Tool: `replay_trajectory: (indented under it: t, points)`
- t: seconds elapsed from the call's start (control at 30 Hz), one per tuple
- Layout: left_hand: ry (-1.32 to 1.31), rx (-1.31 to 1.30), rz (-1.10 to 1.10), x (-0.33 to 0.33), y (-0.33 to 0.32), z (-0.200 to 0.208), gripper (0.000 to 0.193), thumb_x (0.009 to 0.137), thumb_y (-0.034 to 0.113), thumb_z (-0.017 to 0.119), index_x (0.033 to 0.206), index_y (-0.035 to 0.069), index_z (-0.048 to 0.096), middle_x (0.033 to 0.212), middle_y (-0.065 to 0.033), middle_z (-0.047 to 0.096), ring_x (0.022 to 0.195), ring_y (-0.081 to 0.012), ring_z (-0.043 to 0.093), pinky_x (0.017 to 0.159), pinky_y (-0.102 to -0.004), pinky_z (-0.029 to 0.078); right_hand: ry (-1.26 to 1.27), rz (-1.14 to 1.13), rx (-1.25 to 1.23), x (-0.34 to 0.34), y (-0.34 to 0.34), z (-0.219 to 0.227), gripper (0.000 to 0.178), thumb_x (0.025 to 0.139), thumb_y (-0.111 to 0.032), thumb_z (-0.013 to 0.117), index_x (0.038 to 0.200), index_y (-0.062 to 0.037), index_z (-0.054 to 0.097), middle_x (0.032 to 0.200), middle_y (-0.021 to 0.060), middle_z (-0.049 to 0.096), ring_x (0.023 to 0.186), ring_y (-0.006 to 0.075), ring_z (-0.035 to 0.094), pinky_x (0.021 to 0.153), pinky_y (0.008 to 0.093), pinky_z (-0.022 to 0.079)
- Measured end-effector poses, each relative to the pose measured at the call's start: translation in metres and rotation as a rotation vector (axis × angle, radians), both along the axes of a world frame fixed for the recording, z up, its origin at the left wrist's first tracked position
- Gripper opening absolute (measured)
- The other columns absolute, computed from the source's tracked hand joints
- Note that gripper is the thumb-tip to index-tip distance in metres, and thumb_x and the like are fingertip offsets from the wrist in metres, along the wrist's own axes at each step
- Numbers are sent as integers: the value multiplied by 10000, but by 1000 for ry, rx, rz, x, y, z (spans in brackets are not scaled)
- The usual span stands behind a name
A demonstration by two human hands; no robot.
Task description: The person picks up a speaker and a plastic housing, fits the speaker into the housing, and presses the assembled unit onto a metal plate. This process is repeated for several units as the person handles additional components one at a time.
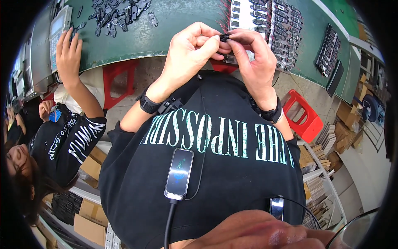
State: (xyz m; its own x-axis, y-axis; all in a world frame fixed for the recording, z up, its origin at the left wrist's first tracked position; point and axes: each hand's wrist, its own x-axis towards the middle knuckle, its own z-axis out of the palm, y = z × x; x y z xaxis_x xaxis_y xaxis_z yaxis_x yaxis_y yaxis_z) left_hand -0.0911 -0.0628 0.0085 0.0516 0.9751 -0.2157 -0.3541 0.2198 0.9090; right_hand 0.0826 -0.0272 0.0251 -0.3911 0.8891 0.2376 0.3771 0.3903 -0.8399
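Observation:
Between the fingertips of my left hand (191,49) and my right hand (258,60) is a small black part (224,38), held over the near edge of the green table (178,20). Both hands pinch it with thumb and fingers, which cover most of it, so its exact kind is unclear. Just beyond my right hand lies a white sheet (244,17) bearing rows of small black modules with thin red wires. More black modules (286,35) stand in rows to its right.
A loose pile of black parts (120,15) lies at the back left. A co-worker's hand (69,54) touches a grey keypad device (60,31) there. Farther right is a filled black tray (328,50). Red stools (304,118) stand by the table.

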Motion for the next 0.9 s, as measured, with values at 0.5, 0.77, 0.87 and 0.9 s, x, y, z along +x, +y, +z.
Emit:
replay_trajectory:
  t: [0.5, 0.77, 0.87, 0.9]
  points:
    - [50, 9, 9, 5, -3, 11, 153, 1014, 82, 521, 1089, -51, 533, 996, -204, 701, 953, -266, 715, 797, -324, 610, 361, -44, -644, 0, 0, 12, 182, 987, -109, 595, 1128, 6, 599, 992, 55, 681, 834, 76, 657, 720, 204, 555]
    - [-1, 4, 27, 5, -3, 4, 156, 987, 78, 547, 1072, -53, 540, 968, -186, 713, 913, -207, 714, 787, -296, 600, 351, -47, -653, -3, 0, 11, 184, 988, -108, 592, 1116, 25, 592, 999, 58, 668, 875, 89, 653, 765, 219, 546]
    - [-5, 1, 26, 3, -2, 4, 155, 986, 78, 549, 1072, -51, 542, 967, -183, 714, 911, -203, 715, 790, -295, 598, 321, -28, -599, -4, 2, 10, 176, 999, -100, 570, 1134, 13, 585, 998, 47, 669, 858, 76, 654, 743, 197, 544]
    - [12, 3, 15, 2, -2, 5, 155, 999, 83, 539, 1083, -47, 540, 984, -193, 709, 930, -228, 715, 803, -309, 601, 288, -14, -595, -3, 3, 11, 173, 1001, -96, 563, 1131, 16, 580, 1000, 48, 667, 865, 76, 653, 750, 196, 543]
